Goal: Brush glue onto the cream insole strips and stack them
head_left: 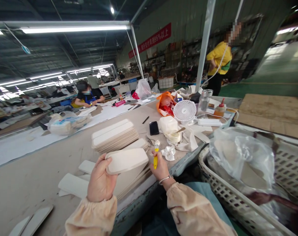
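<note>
My left hand (101,178) grips the left end of a pale, rounded rectangular piece (127,160), thumb on top, held above the table. A yellow-handled brush (155,159) is in my right hand (160,167), upright with its pale bristles at the top, just right of the piece's far end. Behind the held piece stands a tall stack of similar pale pieces (115,134). Further pieces (73,185) lie loose on the table left of my left hand, and layered sheets are partly hidden beneath it.
Beyond my right hand are scissors (150,141), a black phone (153,128), an open tub (173,136), crumpled paper (168,152) and a white fan (185,111). A plastic basket (233,193) stands at the right. One person (88,95) sits across; another (219,59) stands behind.
</note>
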`<state>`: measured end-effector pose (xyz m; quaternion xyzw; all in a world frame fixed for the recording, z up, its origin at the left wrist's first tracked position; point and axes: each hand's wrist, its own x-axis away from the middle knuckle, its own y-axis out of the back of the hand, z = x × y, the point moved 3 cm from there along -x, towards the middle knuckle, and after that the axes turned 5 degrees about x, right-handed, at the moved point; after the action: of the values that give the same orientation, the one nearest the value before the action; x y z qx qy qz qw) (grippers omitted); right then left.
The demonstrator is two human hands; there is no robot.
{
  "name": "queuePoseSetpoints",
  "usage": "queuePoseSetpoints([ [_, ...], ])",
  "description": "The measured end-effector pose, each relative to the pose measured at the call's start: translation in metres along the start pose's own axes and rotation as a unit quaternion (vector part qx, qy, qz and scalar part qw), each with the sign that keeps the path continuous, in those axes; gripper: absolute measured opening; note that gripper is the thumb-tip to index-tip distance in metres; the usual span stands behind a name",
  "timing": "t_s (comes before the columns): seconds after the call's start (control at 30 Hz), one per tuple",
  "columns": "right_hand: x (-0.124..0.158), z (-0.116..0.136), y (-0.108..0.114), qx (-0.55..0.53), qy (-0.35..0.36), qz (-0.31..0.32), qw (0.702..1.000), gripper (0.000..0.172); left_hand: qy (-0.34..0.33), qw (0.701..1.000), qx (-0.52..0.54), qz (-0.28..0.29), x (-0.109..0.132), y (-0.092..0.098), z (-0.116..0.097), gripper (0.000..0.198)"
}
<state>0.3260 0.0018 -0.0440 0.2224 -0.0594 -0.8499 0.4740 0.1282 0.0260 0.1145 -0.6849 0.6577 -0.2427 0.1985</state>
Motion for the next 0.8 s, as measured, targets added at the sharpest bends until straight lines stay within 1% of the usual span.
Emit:
queuePoseSetpoints([
  [0.1, 0.001, 0.012, 0.004, -0.037, 0.030, 0.005, 0.999, 0.043, 0.003, 1.000, 0.002, 0.001, -0.001, 0.004, 0.007, 0.017],
  [0.17, 0.002, 0.015, 0.002, -0.046, 0.024, 0.003, 0.999, 0.044, 0.015, 1.000, 0.005, 0.000, 0.000, 0.006, 0.014, 0.017],
  [0.3, 0.004, 0.007, -0.010, 0.020, -0.030, -0.006, 0.999, 0.046, 0.043, 0.999, 0.018, -0.025, 0.010, 0.006, 0.026, 0.019],
  [0.37, 0.003, 0.001, -0.015, 0.053, -0.040, -0.009, 0.998, 0.045, 0.048, 0.998, 0.016, -0.041, 0.015, 0.005, 0.027, 0.018],
  [0.47, 0.001, -0.004, -0.017, 0.070, -0.046, -0.017, 0.996, 0.043, 0.032, 0.998, 0.008, -0.046, 0.019, 0.001, 0.015, 0.015],
  [0.57, -0.001, -0.004, -0.014, 0.076, -0.062, -0.005, 0.995, 0.040, -0.012, 1.000, 0.006, -0.012, 0.019, -0.004, -0.007, 0.011],
  [0.63, 0.000, -0.001, -0.011, 0.065, -0.053, -0.008, 0.996, 0.036, -0.031, 0.999, 0.009, -0.003, 0.021, -0.005, -0.019, 0.011],
  [0.73, 0.002, 0.012, -0.004, 0.006, -0.007, -0.037, 0.999, 0.023, -0.032, 0.999, 0.024, -0.032, 0.024, -0.001, -0.026, 0.016],
  [0.8, 0.004, 0.021, 0.003, -0.080, -0.004, -0.051, 0.995, 0.017, -0.029, 0.998, 0.043, -0.045, 0.026, 0.005, -0.023, 0.017],
])
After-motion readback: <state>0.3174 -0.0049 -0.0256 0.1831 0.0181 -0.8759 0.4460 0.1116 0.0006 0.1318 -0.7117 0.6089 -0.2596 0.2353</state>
